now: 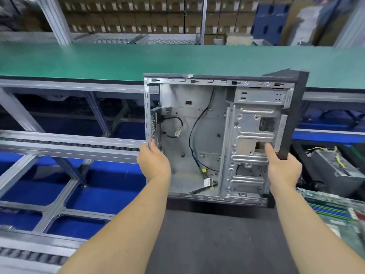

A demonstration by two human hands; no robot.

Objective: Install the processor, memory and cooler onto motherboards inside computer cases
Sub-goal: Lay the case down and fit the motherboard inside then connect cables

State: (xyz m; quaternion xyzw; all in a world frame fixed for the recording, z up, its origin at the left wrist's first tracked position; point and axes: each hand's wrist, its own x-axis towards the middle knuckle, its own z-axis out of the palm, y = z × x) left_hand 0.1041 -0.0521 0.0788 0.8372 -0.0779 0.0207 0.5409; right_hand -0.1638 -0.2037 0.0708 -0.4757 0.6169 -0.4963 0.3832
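Steel computer case (197, 123), open side up, between left hand (154, 163) and right hand (284, 167), both gripping its edges.

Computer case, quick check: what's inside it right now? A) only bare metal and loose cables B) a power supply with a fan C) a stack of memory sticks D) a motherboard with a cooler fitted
A: the computer case, held by the left hand and right hand, shows bare metal and loose cables, no board.
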